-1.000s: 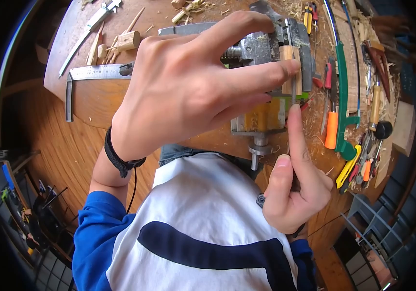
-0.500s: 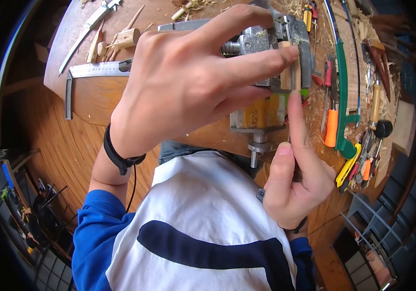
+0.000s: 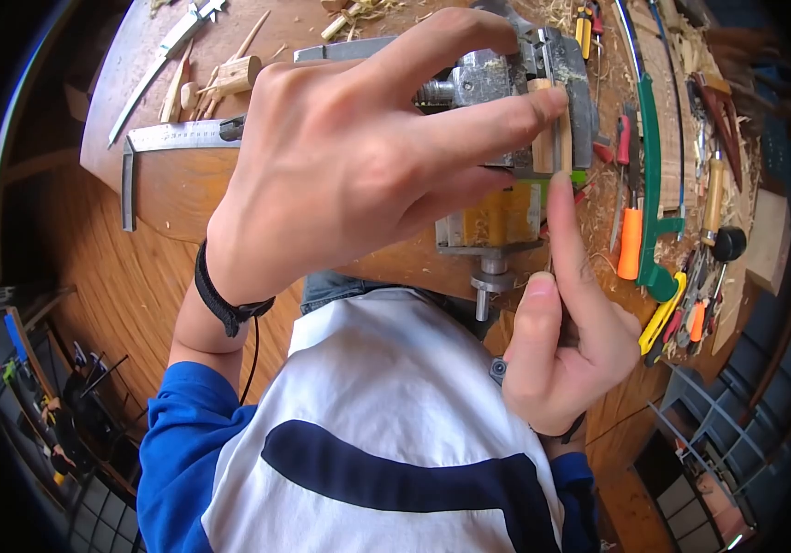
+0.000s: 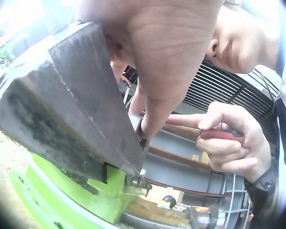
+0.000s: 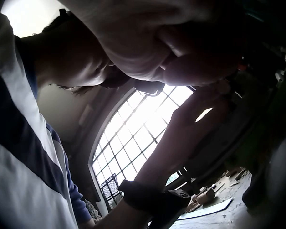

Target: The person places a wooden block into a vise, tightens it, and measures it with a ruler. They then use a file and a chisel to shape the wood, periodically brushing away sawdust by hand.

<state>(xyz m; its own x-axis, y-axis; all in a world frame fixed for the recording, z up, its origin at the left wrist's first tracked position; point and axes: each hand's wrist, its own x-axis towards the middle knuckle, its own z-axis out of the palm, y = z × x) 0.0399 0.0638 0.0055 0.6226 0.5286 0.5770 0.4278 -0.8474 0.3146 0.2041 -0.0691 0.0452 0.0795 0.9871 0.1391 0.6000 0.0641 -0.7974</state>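
A small wooden block (image 3: 540, 143) stands clamped in the bench vise (image 3: 486, 85). Along its top runs a slim grey metal file (image 3: 558, 152). My right hand (image 3: 575, 336) grips the file's red handle (image 4: 221, 136), which shows in the left wrist view, and stretches its index finger along the shaft up to the block's near end. My left hand (image 3: 340, 157) reaches over the vise, one extended finger pressing its tip on the file above the block, another finger bent farther back. The right wrist view is dark, and the file is hidden there.
Right of the vise lie a green-framed saw (image 3: 651, 184), an orange-handled tool (image 3: 631, 244) and a yellow utility knife (image 3: 663, 315). To the left are a metal square (image 3: 174, 138) and a wooden mallet-like piece (image 3: 237, 76). Wood shavings litter the bench (image 3: 202, 189).
My right hand has moved forward, away from my body, carrying the file along the block, then stays nearly still over the last half second. My left hand barely shifts.
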